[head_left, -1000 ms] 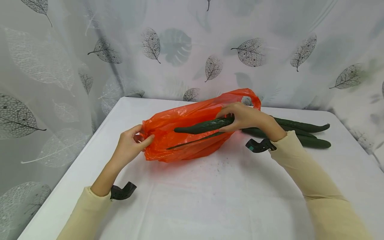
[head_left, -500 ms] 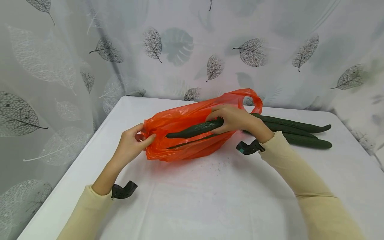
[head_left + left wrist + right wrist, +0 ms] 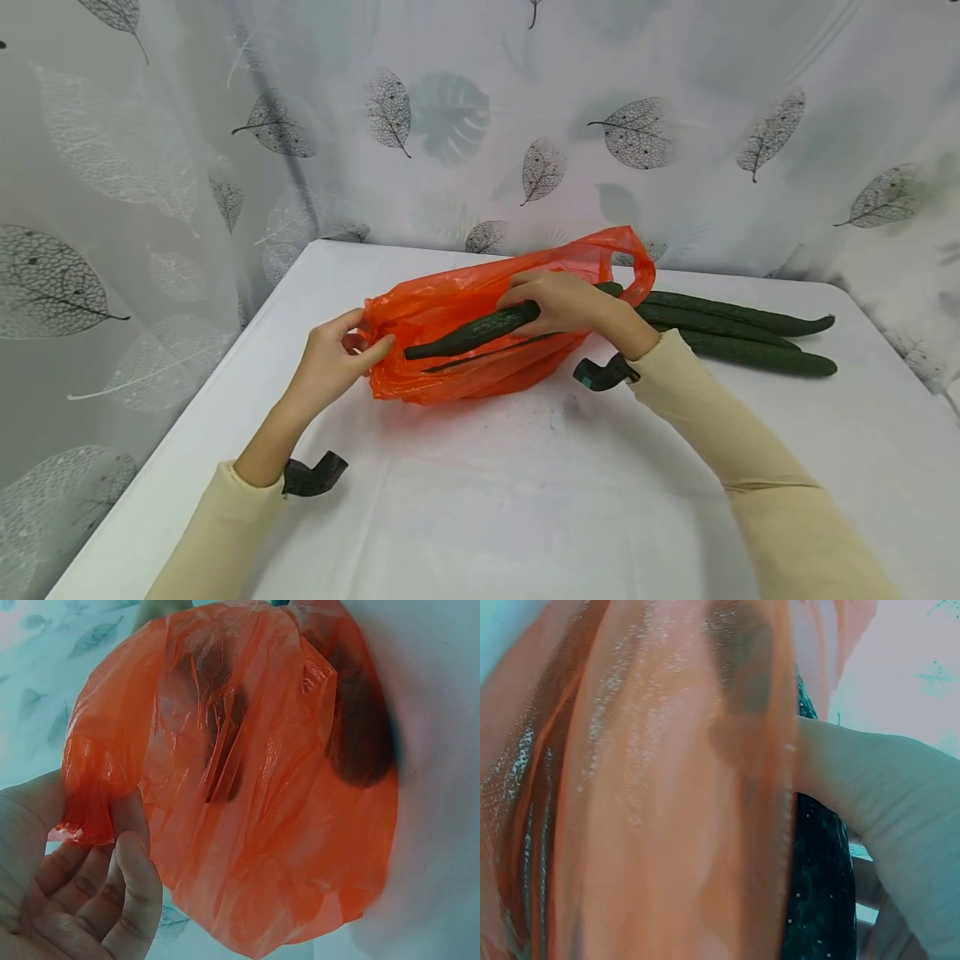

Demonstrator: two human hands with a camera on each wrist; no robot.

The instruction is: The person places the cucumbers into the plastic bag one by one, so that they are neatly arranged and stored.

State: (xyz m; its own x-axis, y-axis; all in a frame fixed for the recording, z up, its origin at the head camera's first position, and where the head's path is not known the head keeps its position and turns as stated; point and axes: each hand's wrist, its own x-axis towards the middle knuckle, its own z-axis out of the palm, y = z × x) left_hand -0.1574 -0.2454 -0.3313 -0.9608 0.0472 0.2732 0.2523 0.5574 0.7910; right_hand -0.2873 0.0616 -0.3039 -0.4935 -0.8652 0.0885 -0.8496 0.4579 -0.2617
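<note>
My right hand (image 3: 551, 302) grips a long dark green cucumber (image 3: 480, 329) by its middle, its front end inside the red plastic bag (image 3: 442, 292). In the right wrist view the thumb lies across the cucumber (image 3: 821, 885), partly behind the bag's film. With thumb and fingers, my left hand (image 3: 330, 354) pinches the closed end of the bag; the left wrist view shows the bunched corner (image 3: 88, 814) between them. Through the film in that view, dark cucumber shapes (image 3: 364, 735) show. Another cucumber lies low in the bag, mostly covered by its film.
Several cucumbers (image 3: 750, 350) lie side by side on the white table (image 3: 510, 500), right of the bag. A bag handle loop (image 3: 643, 275) stands up near them. Behind the table hangs a leaf-patterned curtain (image 3: 570, 100).
My right hand has moved left and slightly down, carrying the cucumber deeper into the bag. The left hand keeps its hold on the bag's end, almost still.
</note>
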